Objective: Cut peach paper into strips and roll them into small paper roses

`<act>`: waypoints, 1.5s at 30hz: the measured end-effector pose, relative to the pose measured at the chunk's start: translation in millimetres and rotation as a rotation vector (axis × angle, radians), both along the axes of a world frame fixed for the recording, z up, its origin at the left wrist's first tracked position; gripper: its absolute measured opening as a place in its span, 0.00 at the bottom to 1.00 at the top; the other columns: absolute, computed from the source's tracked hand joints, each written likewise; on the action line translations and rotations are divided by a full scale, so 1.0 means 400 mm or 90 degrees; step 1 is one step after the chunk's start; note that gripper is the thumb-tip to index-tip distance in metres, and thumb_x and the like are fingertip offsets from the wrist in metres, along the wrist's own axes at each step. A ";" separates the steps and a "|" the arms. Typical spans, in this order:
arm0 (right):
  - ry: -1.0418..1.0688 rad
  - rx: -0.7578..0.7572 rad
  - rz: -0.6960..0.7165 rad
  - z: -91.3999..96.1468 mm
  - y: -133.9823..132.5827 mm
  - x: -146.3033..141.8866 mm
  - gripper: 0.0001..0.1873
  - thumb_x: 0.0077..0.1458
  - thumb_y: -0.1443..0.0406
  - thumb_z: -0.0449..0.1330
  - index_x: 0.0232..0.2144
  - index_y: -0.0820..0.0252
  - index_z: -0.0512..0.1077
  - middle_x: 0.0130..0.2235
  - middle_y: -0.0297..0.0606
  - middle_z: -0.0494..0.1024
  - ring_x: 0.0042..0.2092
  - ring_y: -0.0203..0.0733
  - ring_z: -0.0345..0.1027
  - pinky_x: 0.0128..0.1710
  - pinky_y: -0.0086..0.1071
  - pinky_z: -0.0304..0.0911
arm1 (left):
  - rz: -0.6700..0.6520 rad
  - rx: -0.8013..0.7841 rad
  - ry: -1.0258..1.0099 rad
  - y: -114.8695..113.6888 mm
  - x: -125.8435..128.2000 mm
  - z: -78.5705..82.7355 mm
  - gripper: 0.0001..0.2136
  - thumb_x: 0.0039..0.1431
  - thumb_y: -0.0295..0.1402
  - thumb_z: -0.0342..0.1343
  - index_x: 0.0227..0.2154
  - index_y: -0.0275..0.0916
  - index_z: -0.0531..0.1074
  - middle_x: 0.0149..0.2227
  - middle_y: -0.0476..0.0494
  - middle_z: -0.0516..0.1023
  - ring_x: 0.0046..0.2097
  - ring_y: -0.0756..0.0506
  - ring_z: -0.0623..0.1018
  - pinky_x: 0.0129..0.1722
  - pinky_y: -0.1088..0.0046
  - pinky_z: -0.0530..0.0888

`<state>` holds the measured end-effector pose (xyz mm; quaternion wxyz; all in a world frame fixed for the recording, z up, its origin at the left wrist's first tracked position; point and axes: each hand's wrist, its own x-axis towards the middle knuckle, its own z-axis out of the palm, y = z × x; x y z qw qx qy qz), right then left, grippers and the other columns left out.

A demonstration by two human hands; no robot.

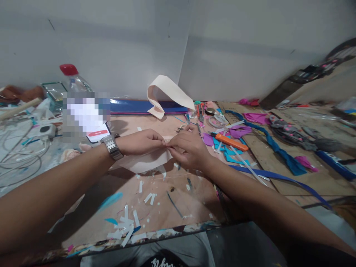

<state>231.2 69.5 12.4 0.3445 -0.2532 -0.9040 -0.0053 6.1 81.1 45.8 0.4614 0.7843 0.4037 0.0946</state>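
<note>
Cream sheet [144,164], pinched by the fingers [180,141] of your left hand [140,142] and right hand [191,150], was not yet released; white strips [128,236] lay cut.

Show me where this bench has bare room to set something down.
Mostly bare, bar flecks: tabletop below the right hand, between the white scraps and right forearm; brown board between the orange cutter and teal strip. Crowded: left, around the white charger, and the turquoise scraps by the cutter.
</note>
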 end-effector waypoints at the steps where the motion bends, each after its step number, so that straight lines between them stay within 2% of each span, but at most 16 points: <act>1: -0.001 -0.001 0.000 0.001 0.000 0.000 0.06 0.63 0.67 0.59 0.35 0.55 0.77 0.34 0.33 0.85 0.36 0.40 0.74 0.51 0.44 0.50 | -0.002 -0.001 0.000 0.001 0.000 -0.001 0.15 0.63 0.41 0.50 0.31 0.36 0.75 0.27 0.49 0.70 0.28 0.51 0.65 0.30 0.74 0.61; 8: -0.019 -0.014 -0.025 0.000 0.000 0.000 0.07 0.64 0.65 0.59 0.34 0.57 0.77 0.32 0.34 0.83 0.35 0.41 0.72 0.50 0.44 0.49 | -0.009 0.064 0.042 0.003 0.000 0.000 0.13 0.62 0.40 0.51 0.28 0.36 0.72 0.25 0.51 0.69 0.27 0.52 0.65 0.29 0.74 0.61; 16: -0.008 -0.029 -0.019 0.000 0.000 0.000 0.06 0.63 0.65 0.60 0.35 0.56 0.77 0.33 0.33 0.84 0.35 0.41 0.73 0.50 0.45 0.49 | -0.005 0.157 0.087 -0.006 0.005 0.007 0.17 0.64 0.43 0.50 0.31 0.36 0.78 0.24 0.51 0.70 0.26 0.51 0.64 0.28 0.72 0.58; 24: 0.000 -0.127 -0.054 -0.003 -0.001 -0.003 0.05 0.60 0.64 0.62 0.32 0.57 0.77 0.32 0.34 0.83 0.36 0.42 0.72 0.50 0.44 0.49 | -0.014 0.290 0.145 -0.027 0.021 0.014 0.16 0.66 0.39 0.50 0.30 0.36 0.78 0.26 0.47 0.77 0.27 0.50 0.68 0.29 0.71 0.57; 28: 0.001 -0.172 -0.046 0.001 0.000 -0.001 0.06 0.60 0.65 0.59 0.32 0.58 0.76 0.33 0.35 0.82 0.37 0.42 0.71 0.50 0.43 0.50 | -0.015 0.368 0.170 -0.041 0.030 0.013 0.15 0.67 0.36 0.50 0.35 0.37 0.81 0.29 0.44 0.82 0.28 0.49 0.72 0.30 0.70 0.57; 33: -0.027 -0.235 -0.059 0.004 0.000 -0.004 0.05 0.58 0.67 0.55 0.33 0.58 0.72 0.35 0.37 0.80 0.39 0.44 0.70 0.51 0.44 0.51 | -0.048 0.460 0.188 -0.047 0.035 0.008 0.16 0.69 0.36 0.48 0.34 0.37 0.80 0.33 0.42 0.83 0.32 0.46 0.76 0.31 0.69 0.58; 38: -0.026 -0.284 -0.063 0.002 0.006 -0.003 0.06 0.60 0.66 0.55 0.35 0.57 0.72 0.38 0.39 0.80 0.42 0.45 0.69 0.49 0.42 0.52 | -0.055 0.478 0.217 -0.042 0.032 0.011 0.17 0.71 0.38 0.47 0.35 0.38 0.79 0.34 0.42 0.83 0.34 0.45 0.78 0.32 0.69 0.59; 42: -0.010 -0.264 -0.051 0.004 0.011 0.004 0.05 0.62 0.63 0.58 0.35 0.57 0.73 0.37 0.38 0.81 0.43 0.46 0.70 0.51 0.43 0.52 | -0.032 0.424 0.232 -0.034 0.028 0.013 0.19 0.72 0.42 0.46 0.39 0.39 0.80 0.36 0.40 0.84 0.36 0.43 0.79 0.32 0.69 0.59; 45: -0.025 -0.243 -0.047 0.003 0.008 0.004 0.05 0.62 0.65 0.57 0.35 0.57 0.72 0.37 0.38 0.80 0.42 0.45 0.70 0.52 0.44 0.51 | -0.035 0.386 0.213 -0.032 0.028 0.010 0.18 0.71 0.42 0.47 0.40 0.39 0.81 0.37 0.40 0.84 0.37 0.43 0.78 0.32 0.69 0.59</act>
